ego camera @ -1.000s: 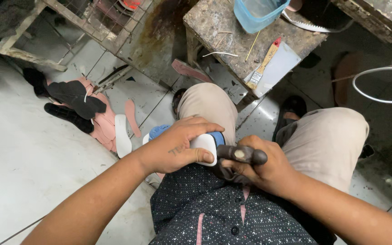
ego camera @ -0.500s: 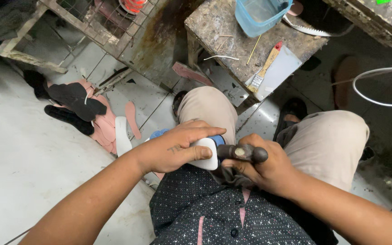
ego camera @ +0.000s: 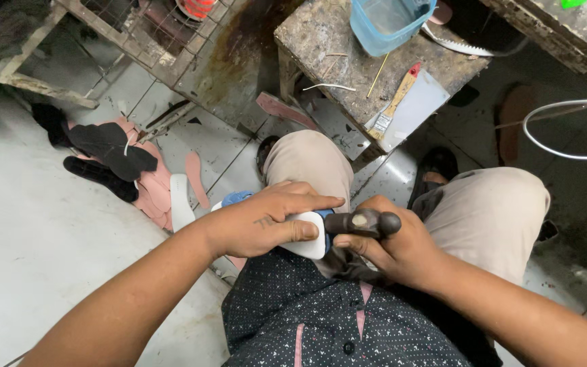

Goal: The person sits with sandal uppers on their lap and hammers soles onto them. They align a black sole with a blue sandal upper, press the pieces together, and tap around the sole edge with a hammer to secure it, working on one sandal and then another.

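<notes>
I sit with my knees apart, looking down at my lap. My left hand is closed over a white shoe sole, thumb pressed against its near edge and forefinger stretched along the top, so most of the sole is hidden under my palm; a bit of blue shows behind my wrist, though I cannot tell what it belongs to. My right hand is wrapped tight around a small hammer with a dark, rounded head (the head lies sideways, pointing left), and that head sits just beside the white sole, touching or nearly touching its edge. Both hands meet over my lap, above my dark dotted shirt and between my beige trouser legs.

On the floor to my left lies a heap of cut sole pieces, black ones lying on pink ones, with a white strip at the near edge. Ahead of my knees stands a worn, stained counter. On it sit a light blue plastic tub, a brush with a red tip lying on a grey sheet, and a few thin sticks. A white cable loops in from the right, and a wire rack leans at the upper left.
</notes>
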